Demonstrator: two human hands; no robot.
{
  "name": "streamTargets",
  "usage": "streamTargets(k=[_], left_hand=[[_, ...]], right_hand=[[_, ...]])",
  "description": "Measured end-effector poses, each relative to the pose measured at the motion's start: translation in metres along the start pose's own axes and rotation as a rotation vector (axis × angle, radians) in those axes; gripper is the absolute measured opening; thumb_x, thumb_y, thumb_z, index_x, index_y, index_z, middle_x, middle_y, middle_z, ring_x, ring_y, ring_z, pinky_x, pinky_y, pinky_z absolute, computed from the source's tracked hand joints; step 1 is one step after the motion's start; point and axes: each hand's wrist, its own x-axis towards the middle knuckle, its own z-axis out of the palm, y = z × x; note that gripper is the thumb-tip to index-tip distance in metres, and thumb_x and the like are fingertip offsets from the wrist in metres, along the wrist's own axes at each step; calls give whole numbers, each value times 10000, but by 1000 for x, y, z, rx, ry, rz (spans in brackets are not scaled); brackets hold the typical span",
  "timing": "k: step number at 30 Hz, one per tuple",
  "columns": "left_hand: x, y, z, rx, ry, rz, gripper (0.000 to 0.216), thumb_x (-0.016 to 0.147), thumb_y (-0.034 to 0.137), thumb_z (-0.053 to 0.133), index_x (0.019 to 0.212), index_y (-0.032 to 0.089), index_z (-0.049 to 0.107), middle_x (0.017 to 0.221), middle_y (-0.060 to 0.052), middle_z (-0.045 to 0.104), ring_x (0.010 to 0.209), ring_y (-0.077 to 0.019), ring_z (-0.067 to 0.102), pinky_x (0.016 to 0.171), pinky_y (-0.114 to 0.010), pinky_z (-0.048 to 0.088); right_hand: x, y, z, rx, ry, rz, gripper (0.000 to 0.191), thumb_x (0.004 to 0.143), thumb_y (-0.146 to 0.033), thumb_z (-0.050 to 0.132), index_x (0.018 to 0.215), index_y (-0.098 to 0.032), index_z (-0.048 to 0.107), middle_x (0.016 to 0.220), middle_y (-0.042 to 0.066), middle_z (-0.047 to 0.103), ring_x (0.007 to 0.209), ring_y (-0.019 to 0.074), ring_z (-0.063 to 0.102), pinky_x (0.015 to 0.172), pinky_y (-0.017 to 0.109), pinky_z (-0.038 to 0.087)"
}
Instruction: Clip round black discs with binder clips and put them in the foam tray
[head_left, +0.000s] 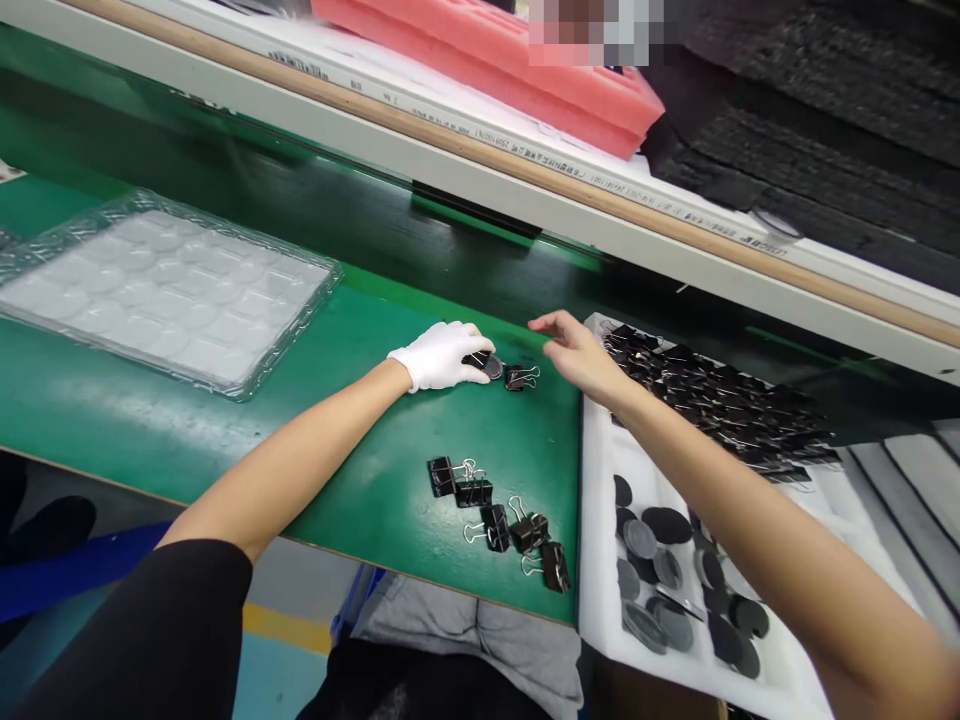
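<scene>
My left hand [442,357], in a white glove, rests low over the green table with its fingers closed around a black binder clip [475,359]. A small round grey disc [493,368] shows at its fingertips, partly hidden. Just right of that lies another binder clip [517,378] with wire handles. Bare and raised, my right hand [576,352] has thumb and fingers apart and nothing between them. It is near the corner of the white foam tray [596,560]. Several loose binder clips [474,492] lie nearer the table's front edge.
Black binder clips [720,400] crowd the back of the foam tray, and round dark discs [666,525] lie in its front. A clear plastic tray [172,290] sits at the left. Behind runs a shelf edge [480,140] bearing pink foam [510,70] and dark foam stacks [817,130].
</scene>
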Motion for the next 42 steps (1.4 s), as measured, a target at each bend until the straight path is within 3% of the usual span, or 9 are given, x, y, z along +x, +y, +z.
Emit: streamTargets(k=[2,4,8,10,17,31,36,39,42], left_hand=[[1,0,0,3,9,14,478,916,550,677,1311,281,691,1237,-58,699,1114,-288,644,878,-359,451],[1,1,0,18,11,14,479,907,558,685,1298,282,696,1215,-63,699,1087,-285,655,859,-356,449],[0,6,-2,47,-25,3,503,891,580,693,1277,256,702,1149,-81,694,998,-279,677,822,-352,445],[-1,8,-2,40,-31,-5,512,889,593,689,1260,240,701,1140,-84,690,968,-275,678,818,-350,443],[2,16,1,-5,-46,6,481,899,561,700,1240,222,675,1159,-81,679,1032,-278,654,871,-358,429],[5,25,8,2,-39,-29,474,950,560,647,1271,212,634,1218,-98,657,1152,-294,620,946,-385,450],[2,24,7,-38,-1,-50,503,933,560,669,1298,215,643,1212,-94,674,1119,-283,652,961,-397,485],[2,21,4,-247,56,-98,529,971,535,612,1377,198,574,1246,-97,691,1114,-238,671,962,-363,513],[3,22,1,-364,121,-198,496,1066,505,388,1389,151,514,1155,-95,732,989,-181,701,880,-311,541]], right_hand=[[10,-10,16,-33,141,173,361,899,-266,427,1215,-208,594,1281,130,665,1231,308,603,1091,536,474],[20,-20,34,-146,175,286,398,986,-366,341,1265,-213,580,1317,155,630,1287,336,551,1121,588,414],[29,-20,61,-334,162,343,572,1028,-557,276,1400,-205,530,1536,197,436,1509,373,282,1212,673,188],[29,-10,67,-323,203,340,619,1025,-605,262,1459,-222,480,1584,192,363,1534,369,220,1212,680,167],[18,19,67,-192,361,268,599,1064,-589,89,1411,-304,484,1454,136,467,1459,297,349,1206,618,232],[16,7,68,-66,328,282,562,1063,-596,141,1301,-277,537,1431,147,466,1467,313,312,1224,625,178],[18,-3,51,26,398,256,559,1065,-616,165,1311,-295,551,1428,129,497,1431,325,384,1199,614,263],[9,-10,23,183,217,105,558,1057,-632,244,1248,-262,616,1261,114,642,1249,299,571,1110,525,431],[-10,-11,6,264,-60,-73,467,909,-629,614,1130,-223,679,1133,89,719,1010,262,676,948,432,548]])
